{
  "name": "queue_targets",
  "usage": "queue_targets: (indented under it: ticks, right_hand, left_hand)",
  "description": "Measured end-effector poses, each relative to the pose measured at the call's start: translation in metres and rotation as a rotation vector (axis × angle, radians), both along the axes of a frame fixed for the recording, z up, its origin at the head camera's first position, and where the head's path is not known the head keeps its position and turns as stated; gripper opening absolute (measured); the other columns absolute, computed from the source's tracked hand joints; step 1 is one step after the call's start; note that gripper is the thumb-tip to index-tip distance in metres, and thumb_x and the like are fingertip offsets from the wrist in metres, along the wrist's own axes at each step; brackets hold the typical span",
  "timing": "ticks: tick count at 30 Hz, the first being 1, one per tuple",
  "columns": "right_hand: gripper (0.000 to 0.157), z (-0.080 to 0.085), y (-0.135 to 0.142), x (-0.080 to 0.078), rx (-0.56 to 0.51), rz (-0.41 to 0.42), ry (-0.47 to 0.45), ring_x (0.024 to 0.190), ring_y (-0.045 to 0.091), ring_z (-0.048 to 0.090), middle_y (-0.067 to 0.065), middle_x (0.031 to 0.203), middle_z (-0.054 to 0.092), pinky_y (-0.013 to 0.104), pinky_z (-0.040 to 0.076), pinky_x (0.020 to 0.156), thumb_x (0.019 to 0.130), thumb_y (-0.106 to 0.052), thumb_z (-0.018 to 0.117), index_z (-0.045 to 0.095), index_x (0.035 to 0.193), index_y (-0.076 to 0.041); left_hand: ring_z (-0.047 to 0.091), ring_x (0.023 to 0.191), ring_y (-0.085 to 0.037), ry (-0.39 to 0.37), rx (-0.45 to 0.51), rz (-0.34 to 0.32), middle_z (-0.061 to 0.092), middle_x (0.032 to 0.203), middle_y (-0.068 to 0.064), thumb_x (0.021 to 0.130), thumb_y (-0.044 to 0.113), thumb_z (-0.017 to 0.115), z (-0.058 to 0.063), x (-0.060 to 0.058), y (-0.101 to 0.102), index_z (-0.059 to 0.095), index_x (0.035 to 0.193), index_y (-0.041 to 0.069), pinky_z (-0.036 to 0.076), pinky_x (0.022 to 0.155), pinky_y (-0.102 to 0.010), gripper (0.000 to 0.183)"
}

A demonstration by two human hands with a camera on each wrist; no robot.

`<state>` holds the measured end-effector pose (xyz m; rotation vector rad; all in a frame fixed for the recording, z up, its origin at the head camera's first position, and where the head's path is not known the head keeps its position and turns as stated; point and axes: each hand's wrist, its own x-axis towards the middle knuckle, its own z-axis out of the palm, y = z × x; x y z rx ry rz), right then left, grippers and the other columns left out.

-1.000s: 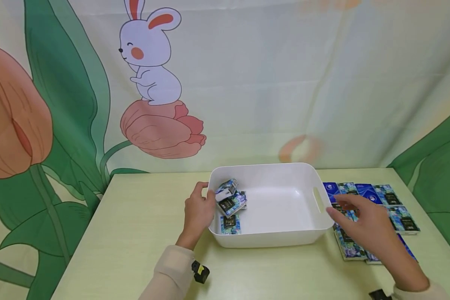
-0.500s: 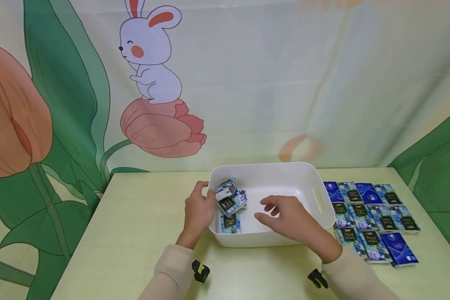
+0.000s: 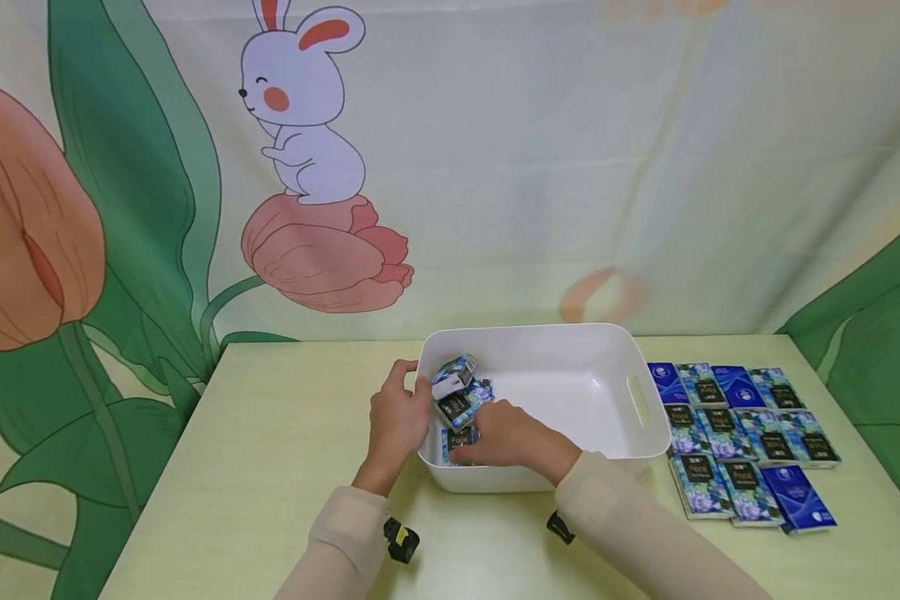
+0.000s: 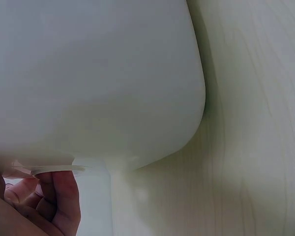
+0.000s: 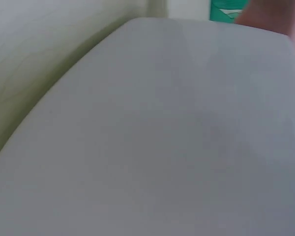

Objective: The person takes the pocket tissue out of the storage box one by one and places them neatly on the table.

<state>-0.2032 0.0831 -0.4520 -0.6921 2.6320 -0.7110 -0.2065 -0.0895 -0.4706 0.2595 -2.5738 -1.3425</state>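
Note:
A white plastic bin [image 3: 562, 479] with a handle slot at its right end stands on the table. My left hand [image 3: 401, 421] grips the bin's left end; in the left wrist view its fingers [image 4: 66, 196] curl at the rim's handle slot. Inside the bin, at the left, lie several tissue packs [image 3: 457, 408] with blue floral print, partly piled. My right hand [image 3: 513, 437] reaches over the front wall to the front tissue pack [image 3: 452, 437], its thumb over that pack. Its other fingertips are hidden, so whether they pinch it cannot be told. The right wrist view shows mostly the bin's outer wall [image 5: 162, 123].
Right of the bin, several tissue packs [image 3: 727, 433], floral and plain blue, lie in rows on the table [image 3: 270, 450]. A curtain [image 3: 495, 167] printed with a rabbit and tulips hangs behind the table.
My right hand has moved left from the bin's right end, across its inside, down to the front tissue pack. The left hand and the bin have stayed in place.

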Motion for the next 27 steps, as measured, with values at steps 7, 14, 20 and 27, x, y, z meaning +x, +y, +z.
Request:
queue_targets:
  ticks: [7,14,20,27]
  right_hand:
    - [0.042,-0.004,-0.023,-0.001,0.223,-0.056,0.036,0.054,0.015,0.047,-0.001,0.063,0.053,0.031,0.040,0.049,0.078,-0.045,0.084,0.058,0.071,-0.012]
    - [0.036,-0.005,-0.009,-0.006,0.194,-0.047,0.042,0.057,0.015,0.049,0.000,0.067,0.057,0.030,0.042,0.052,0.076,-0.039,0.083,0.060,0.075,-0.011]
    - [0.040,0.019,0.033,0.000,0.169,-0.058,-0.007,0.065,0.014,0.053,-0.001,0.075,0.062,0.032,0.043,0.058,0.077,-0.045,0.075,0.071,0.093,-0.008]
    - [0.057,0.044,0.096,0.026,-0.085,-0.151,0.067,0.067,0.012,0.056,0.004,0.087,0.070,0.032,0.047,0.059,0.081,-0.035,0.074,0.066,0.128,-0.003]
  left_hand:
    - [0.057,0.057,-0.021,0.018,0.001,0.006,0.059,0.061,-0.002,0.101,0.027,0.051,0.000,0.001,0.002,0.063,0.128,0.016,0.046,0.051,-0.035,0.032]
    - [0.061,0.060,-0.022,0.019,-0.006,-0.007,0.061,0.062,-0.002,0.101,0.028,0.051,0.001,0.000,0.004,0.063,0.128,0.016,0.050,0.054,-0.037,0.032]
    - [0.062,0.067,-0.022,0.000,-0.017,0.009,0.063,0.066,-0.004,0.101,0.028,0.051,0.000,0.000,0.001,0.062,0.130,0.016,0.051,0.058,-0.038,0.033]
    - [0.060,0.061,-0.021,0.001,-0.007,0.013,0.064,0.068,-0.005,0.101,0.027,0.052,-0.001,0.000,0.002,0.062,0.131,0.015,0.049,0.052,-0.034,0.033]
